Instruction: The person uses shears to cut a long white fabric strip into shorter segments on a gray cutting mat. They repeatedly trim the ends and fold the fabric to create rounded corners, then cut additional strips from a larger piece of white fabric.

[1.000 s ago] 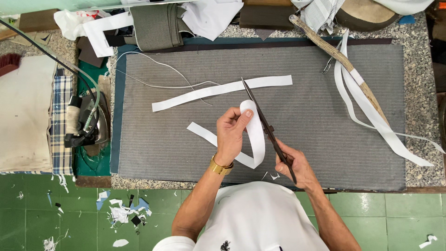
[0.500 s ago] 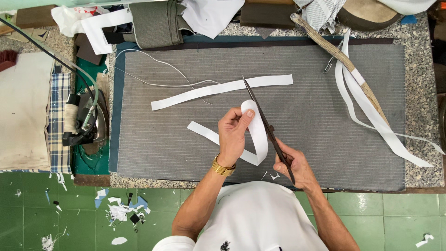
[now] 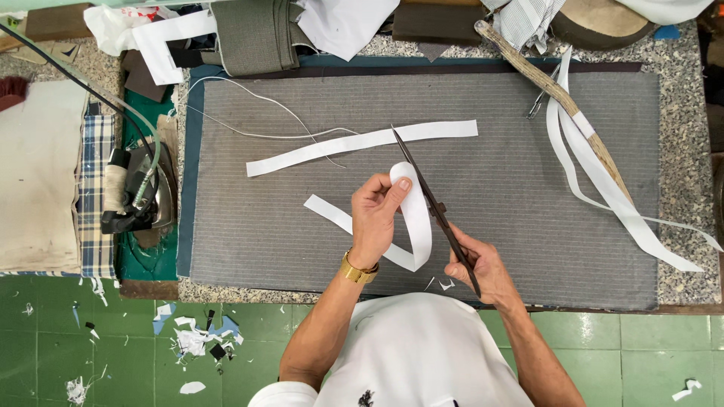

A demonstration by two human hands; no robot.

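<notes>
Scissors (image 3: 434,203) work at a white strip (image 3: 413,218); landmark for all places: the grey striped cloth (image 3: 302,226) spread on the bench.

Near edge of the cloth: right hand (image 3: 477,265) closed around the scissor handles, dark blades angled up and away toward the cloth's middle. Whether the blades are parted or shut cannot be told at this angle; they lie against the strip's right edge.

Just left of that, over the cloth's near-middle: left hand (image 3: 375,215), gold wristband (image 3: 357,270), fingers pinched shut on the strip, which is bent into 1 loop. Thumb tip sits on the top of the loop. The strip's free tail runs off to the left, flat on the cloth.

Step in hand, by my reading: trimming along or across the looped strip. Next cut calls for the left hand to hold the loop taut and feed it square to the blades, thumb kept off the cutting line.

Cloth's middle: a 2nd long white strip (image 3: 362,145), flat, with a thin white cord (image 3: 256,105) crossing it.

Left of the cloth: an iron (image 3: 136,188) on a green pad, checked fabric beside it.

Right end of the cloth: loose white bands (image 3: 603,181) draped over a wooden stick (image 3: 558,94).

Far edge: folded grey fabric (image 3: 253,34) and white pieces.
</notes>
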